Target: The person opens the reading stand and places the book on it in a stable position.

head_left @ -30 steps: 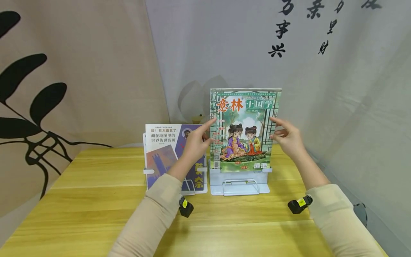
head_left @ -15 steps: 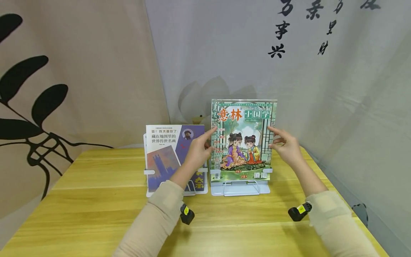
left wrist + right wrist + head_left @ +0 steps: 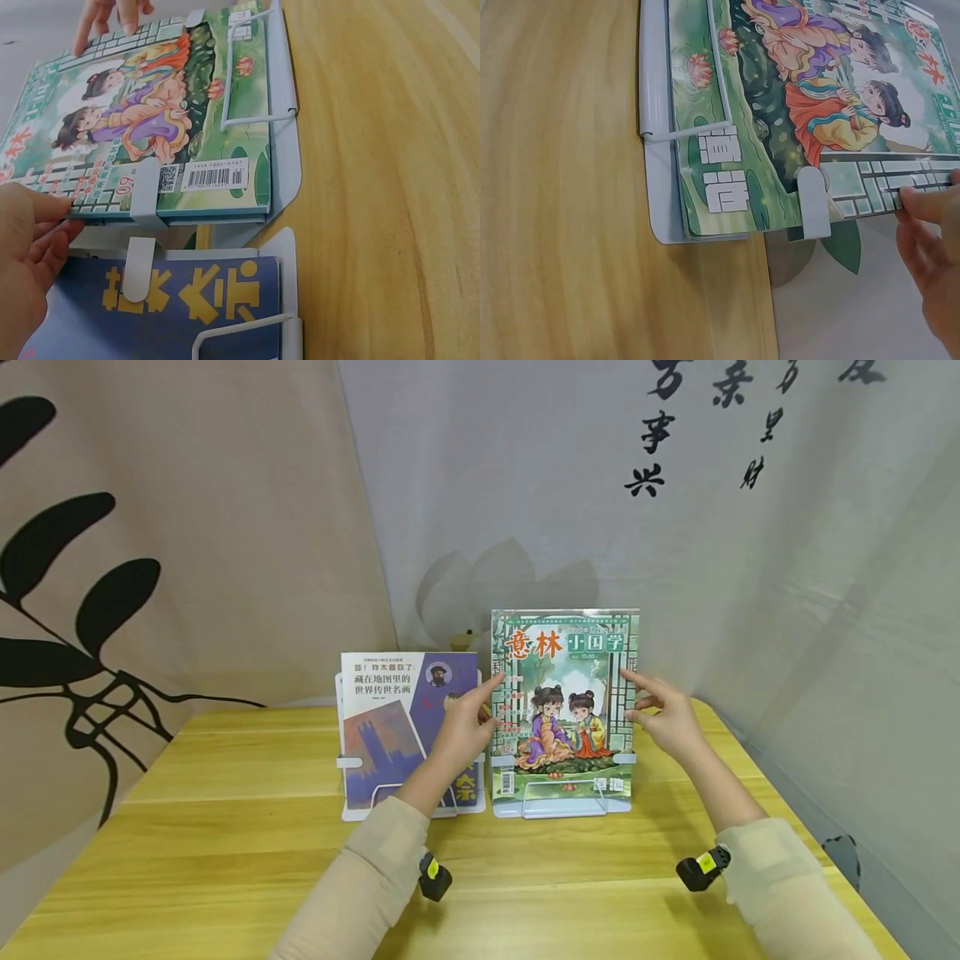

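Note:
A green magazine point(image 3: 573, 681) with two cartoon children on its cover stands leaning back in a white book stand point(image 3: 502, 810). Its lower part sits behind the stand's side clips point(image 3: 814, 204) and front wire point(image 3: 721, 71). My left hand point(image 3: 461, 731) pinches the magazine's left edge, thumb and index finger showing in the left wrist view. On the opposite edge, at about the same height, my right hand point(image 3: 671, 718) pinches the cover with the thumb and index finger point(image 3: 922, 202). The remaining fingers are partly hidden behind the magazine.
Close on the left, a second white stand point(image 3: 349, 814) bears a purple and white book point(image 3: 382, 735), partly covered by my left arm. Both stands are on a yellow wood-grain table point(image 3: 225, 860). Behind hangs a pale curtain point(image 3: 262, 527) with black leaves and characters.
The magazine has moved down into its stand, its bottom edge passing behind the front wire. Both hands have come down with it, still gripping the side edges.

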### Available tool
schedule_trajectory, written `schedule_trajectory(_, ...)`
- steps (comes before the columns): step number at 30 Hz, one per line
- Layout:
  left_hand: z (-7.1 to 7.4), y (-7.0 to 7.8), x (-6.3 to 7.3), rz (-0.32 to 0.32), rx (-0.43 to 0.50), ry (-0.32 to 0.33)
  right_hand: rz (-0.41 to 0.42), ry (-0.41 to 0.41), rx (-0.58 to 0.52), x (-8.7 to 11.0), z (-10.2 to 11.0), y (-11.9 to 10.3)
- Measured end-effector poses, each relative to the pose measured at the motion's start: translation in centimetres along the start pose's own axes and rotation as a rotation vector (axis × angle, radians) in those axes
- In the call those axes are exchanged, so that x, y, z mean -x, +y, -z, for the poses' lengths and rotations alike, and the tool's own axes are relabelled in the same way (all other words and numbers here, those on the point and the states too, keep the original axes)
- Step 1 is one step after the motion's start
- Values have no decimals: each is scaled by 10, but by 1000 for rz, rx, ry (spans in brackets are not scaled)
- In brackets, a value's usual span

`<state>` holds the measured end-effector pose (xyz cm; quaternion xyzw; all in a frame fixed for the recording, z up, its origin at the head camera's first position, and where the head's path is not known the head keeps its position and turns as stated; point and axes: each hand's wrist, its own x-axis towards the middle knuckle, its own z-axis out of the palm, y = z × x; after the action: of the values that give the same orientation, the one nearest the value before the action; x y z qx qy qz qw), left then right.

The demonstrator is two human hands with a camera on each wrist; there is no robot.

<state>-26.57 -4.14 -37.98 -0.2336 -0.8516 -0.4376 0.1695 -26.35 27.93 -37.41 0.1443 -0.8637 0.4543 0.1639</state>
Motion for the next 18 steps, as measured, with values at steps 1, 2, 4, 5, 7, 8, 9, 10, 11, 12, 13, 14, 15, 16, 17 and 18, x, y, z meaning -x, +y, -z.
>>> schedule_trajectory(1,0,-1,0,-1,2,1,2,0,5,0,-1,0)
schedule_trajectory(2,0,-1,0,-2,-6,3,3,0,9,-1,-2,1)
schedule_trajectory(4,0,-1,1,0,-28,1,6,-2,16,-2,-3,1)
schedule_trajectory(5,1,-1,1,1,-39,-3,8,-4,22,-3,-3,1)
schedule_trajectory(7,2,0,0,9,-59,-20,14,-12,48,-3,-3,0)
schedule_trajectory(8,3,1,-1,11,-72,-30,19,-17,65,-4,-3,0)
schedule_trajectory(9,4,2,-1,15,-97,-38,25,-24,87,-4,-3,-1)
schedule_trajectory(10,5,3,-3,16,-124,-44,32,-32,111,-5,-2,-2)
schedule_trajectory(11,7,4,-4,16,-144,-54,38,-40,135,-5,-1,-3)
schedule_trajectory(12,8,5,-6,18,-164,-64,46,-52,160,-6,0,-4)
schedule_trajectory(13,10,6,-7,16,-185,-74,50,-65,184,-6,1,-5)
schedule_trajectory(14,12,7,-9,13,-203,-86,57,-79,206,-7,3,-6)
schedule_trajectory(15,14,7,-10,12,-216,-98,67,-93,225,-7,4,-8)
schedule_trajectory(16,16,8,-11,12,-213,-114,75,-107,242,-8,6,-9)
schedule_trajectory(17,19,9,-11,13,-206,-131,82,-120,254,-7,8,-10)
schedule_trajectory(18,21,10,-12,13,-205,-146,93,-131,263,-7,10,-12)
